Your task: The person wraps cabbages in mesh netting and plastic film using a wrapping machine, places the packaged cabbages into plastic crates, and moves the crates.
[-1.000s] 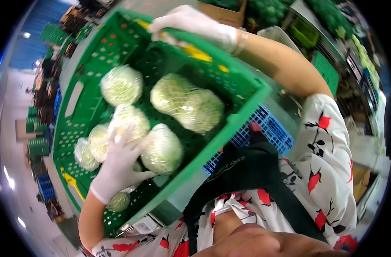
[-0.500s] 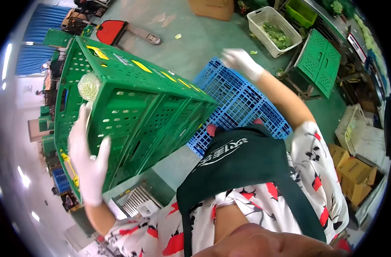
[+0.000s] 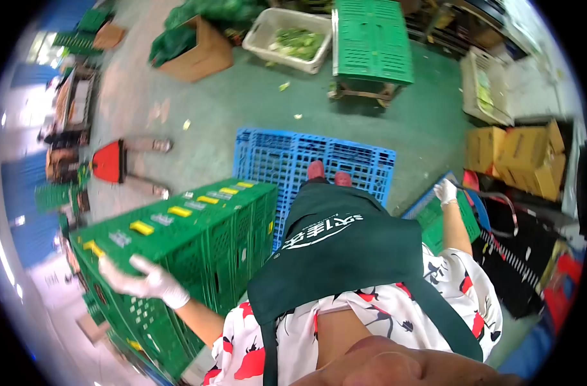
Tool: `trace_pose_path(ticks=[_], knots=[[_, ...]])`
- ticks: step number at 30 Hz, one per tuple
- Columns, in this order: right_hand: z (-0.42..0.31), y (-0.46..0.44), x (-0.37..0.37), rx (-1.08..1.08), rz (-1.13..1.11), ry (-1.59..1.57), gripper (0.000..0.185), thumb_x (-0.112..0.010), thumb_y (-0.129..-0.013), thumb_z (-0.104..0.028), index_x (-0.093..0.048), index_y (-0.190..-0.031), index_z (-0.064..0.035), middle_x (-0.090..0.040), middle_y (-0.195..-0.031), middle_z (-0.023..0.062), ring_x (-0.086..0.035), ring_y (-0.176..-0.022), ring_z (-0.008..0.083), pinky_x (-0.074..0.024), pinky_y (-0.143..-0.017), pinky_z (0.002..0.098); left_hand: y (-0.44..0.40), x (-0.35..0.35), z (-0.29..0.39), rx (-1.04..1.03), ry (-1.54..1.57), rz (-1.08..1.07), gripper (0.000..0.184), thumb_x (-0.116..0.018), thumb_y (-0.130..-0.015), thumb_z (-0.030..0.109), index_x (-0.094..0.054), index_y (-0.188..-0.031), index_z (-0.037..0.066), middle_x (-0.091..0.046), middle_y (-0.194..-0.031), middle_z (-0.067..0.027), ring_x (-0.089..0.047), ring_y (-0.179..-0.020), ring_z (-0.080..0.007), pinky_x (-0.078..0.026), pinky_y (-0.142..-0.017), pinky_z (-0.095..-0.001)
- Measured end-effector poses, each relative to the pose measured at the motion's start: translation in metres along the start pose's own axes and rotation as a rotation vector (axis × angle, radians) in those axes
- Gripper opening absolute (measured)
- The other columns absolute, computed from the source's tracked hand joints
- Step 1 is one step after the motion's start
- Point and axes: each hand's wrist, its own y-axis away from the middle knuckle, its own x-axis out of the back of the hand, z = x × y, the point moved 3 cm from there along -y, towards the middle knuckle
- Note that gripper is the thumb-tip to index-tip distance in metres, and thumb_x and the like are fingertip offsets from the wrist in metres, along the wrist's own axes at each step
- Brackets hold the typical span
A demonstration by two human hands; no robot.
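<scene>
Left hand spread on the green crates, right hand out wide

And here's the left hand (image 3: pixel 145 283), white-gloved, grip wide open, thumb lifted away from the fingers, laid against the upper edge of the stack of green crates (image 3: pixel 219 222). No closed grip on this side: the fingers reach along the edge, close to a yellow clip (image 3: pixel 92 248).

Over on the far right, the right hand (image 3: pixel 446 192), gloved too, is out at arm's length beside a green crate (image 3: pixel 444 222). Its fingers look bent, but whether that grip is closed on anything, you can't tell; the hand is too small in view.

The stack stands on the person's left, its lower end overlapping the blue pallet (image 3: pixel 370 161) in view. Two reddish-pink shoes (image 3: pixel 316 170) are right there on the pallet, below the dark green apron (image 3: pixel 335 248). Beyond it, a white basket (image 3: pixel 256 42) carries green leaves (image 3: pixel 296 45) on the floor.
</scene>
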Motion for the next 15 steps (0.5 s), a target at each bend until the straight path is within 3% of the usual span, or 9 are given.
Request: trace_pose_path(ticks=[3, 4, 6, 7, 9, 10, 12, 14, 15], knots=[[0.016, -0.008, -0.050, -0.069, -0.114, -0.213, 0.020, -0.057, -0.097, -0.025, -0.059, -0.089, -0.0057, -0.064, -0.076, 0.0112, -0.063, -0.061, 0.0226, -0.0516, -0.053, 0.0373, 0.006, -0.112, 0.089, 0.044, 0.553, -0.437, 0.050, -0.065, -0.089, 0.007, -0.054, -0.137, 0.000, -0.059, -0.133, -0.0176, -0.056, -0.122, -0.0327, -0.043, -0.105, -0.0431], [0.009, 0.017, -0.078, -0.028, -0.048, -0.106, 0.018, -0.055, -0.097, -0.023, -0.057, -0.093, -0.0057, -0.062, -0.076, 0.0127, -0.061, -0.057, 0.0238, -0.0510, -0.051, 0.0375, 0.004, -0.144, 0.115, -0.095, 0.635, -0.523, 0.049, -0.065, -0.088, 0.007, -0.055, -0.136, 0.000, -0.061, -0.131, -0.0176, -0.057, -0.120, -0.0330, -0.043, -0.104, -0.0426], [0.050, -0.002, -0.131, -0.164, -0.355, -0.283, 0.017, -0.054, -0.096, -0.020, -0.059, -0.089, -0.0055, -0.062, -0.073, 0.0149, -0.061, -0.056, 0.0256, -0.0516, -0.051, 0.0386, 0.010, -0.197, 0.172, -0.311, 0.797, -0.657, 0.047, -0.066, -0.086, 0.008, -0.058, -0.133, 0.002, -0.063, -0.127, -0.0171, -0.059, -0.116, -0.0335, -0.044, -0.101, -0.0422], [0.050, -0.001, -0.157, -0.148, -0.276, 0.011, 0.021, -0.053, -0.097, -0.023, -0.061, -0.088, -0.0055, -0.065, -0.073, 0.0154, -0.062, -0.056, 0.0259, -0.0504, -0.050, 0.0376, 0.008, -0.214, 0.216, -0.381, 0.871, -0.715, 0.046, -0.067, -0.087, 0.009, -0.059, -0.131, 0.003, -0.064, -0.125, -0.0168, -0.059, -0.114, -0.0337, -0.045, -0.101, -0.0422], [0.020, 0.058, -0.198, -0.067, -0.458, 0.365, 0.031, -0.062, -0.094, -0.032, -0.070, -0.101, -0.0027, -0.072, -0.080, 0.0111, -0.068, -0.068, 0.0185, -0.0531, -0.056, 0.0355, 0.011, -0.249, 0.271, -0.447, 1.016, -0.862, 0.043, -0.067, -0.087, 0.013, -0.061, -0.130, 0.007, -0.065, -0.122, -0.0147, -0.060, -0.112, -0.0328, -0.045, -0.101, -0.0414], [0.008, 0.068, -0.207, 0.252, -0.458, 0.763, 0.035, -0.066, -0.091, -0.037, -0.072, -0.093, -0.0033, -0.072, -0.080, 0.0098, -0.069, -0.071, 0.0199, -0.0546, -0.065, 0.0353, 0.017, -0.267, 0.295, -0.458, 1.087, -0.891, 0.043, -0.067, -0.088, 0.014, -0.061, -0.129, 0.008, -0.066, -0.122, -0.0141, -0.060, -0.112, -0.0326, -0.045, -0.101, -0.0410], [-0.015, 0.098, -0.196, 0.329, -0.215, 0.826, 0.040, -0.067, -0.088, -0.043, -0.074, -0.096, -0.0042, -0.074, -0.091, 0.0115, -0.070, -0.088, 0.0220, -0.0534, -0.084, 0.0350, 0.025, -0.294, 0.331, -0.475, 1.150, -1.043, 0.040, -0.067, -0.089, 0.017, -0.063, -0.129, 0.010, -0.066, -0.124, -0.0125, -0.061, -0.114, -0.0311, -0.046, -0.100, -0.0392], [-0.024, 0.073, -0.159, 0.295, -0.043, 0.696, 0.039, -0.067, -0.089, -0.042, -0.073, -0.097, -0.0037, -0.074, -0.091, 0.0102, -0.070, -0.084, 0.0207, -0.0541, -0.080, 0.0330, 0.040, -0.320, 0.381, -0.541, 1.208, -1.123, 0.038, -0.064, -0.092, 0.021, -0.062, -0.129, 0.009, -0.068, -0.120, -0.0132, -0.063, -0.111, -0.0313, -0.049, -0.097, -0.0395], [-0.003, 0.032, -0.135, 0.204, -0.056, 0.492, 0.032, -0.066, -0.092, -0.036, -0.072, -0.094, -0.0045, -0.073, -0.084, 0.0083, -0.068, -0.073, 0.0175, -0.0539, -0.067, 0.0311, 0.046, -0.328, 0.403, -0.547, 1.220, -1.227, 0.038, -0.064, -0.093, 0.022, -0.062, -0.129, 0.010, -0.068, -0.118, -0.0135, -0.064, -0.109, -0.0317, -0.050, -0.096, -0.0398]])
